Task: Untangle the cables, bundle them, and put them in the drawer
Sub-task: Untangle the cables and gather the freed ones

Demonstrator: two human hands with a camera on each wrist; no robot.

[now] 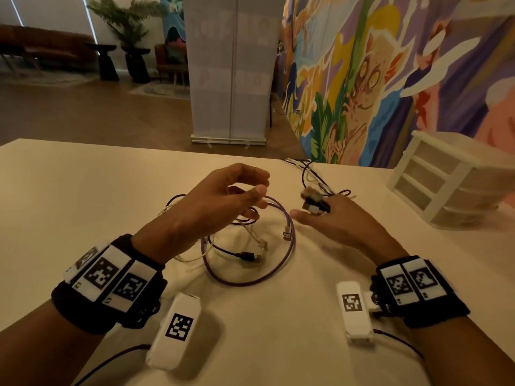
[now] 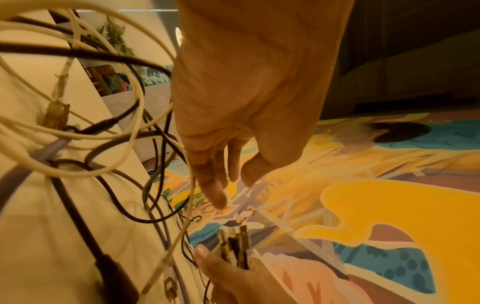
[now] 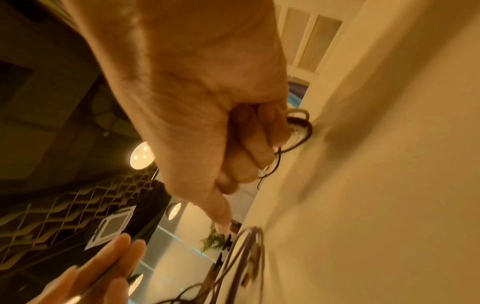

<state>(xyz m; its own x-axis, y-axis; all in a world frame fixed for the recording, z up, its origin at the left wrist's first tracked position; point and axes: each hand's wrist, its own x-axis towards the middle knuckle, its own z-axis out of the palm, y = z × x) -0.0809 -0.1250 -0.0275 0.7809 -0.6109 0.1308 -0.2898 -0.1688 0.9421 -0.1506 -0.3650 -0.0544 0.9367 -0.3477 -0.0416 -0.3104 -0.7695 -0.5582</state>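
On the table (image 1: 83, 190), closed drawer unit (image 1: 451, 188).

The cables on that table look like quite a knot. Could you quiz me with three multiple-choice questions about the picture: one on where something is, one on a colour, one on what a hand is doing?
1. Where does the white drawer unit stand?
A. At the table's far right
B. On the floor by the plant
C. Between the two hands

2. What colour is the cable forming the big loop nearest the person?
A. Red
B. Purple
C. Green

3. What is the right hand doing?
A. Lying flat and empty
B. Pulling a drawer open
C. Holding a cluster of cable plugs

Answers:
1 A, the unit sits on the table beside the mural wall.
2 B, the head view shows a purple loop around the white and black cables.
3 C, the plugs stick up from its fingers in the head and left wrist views.
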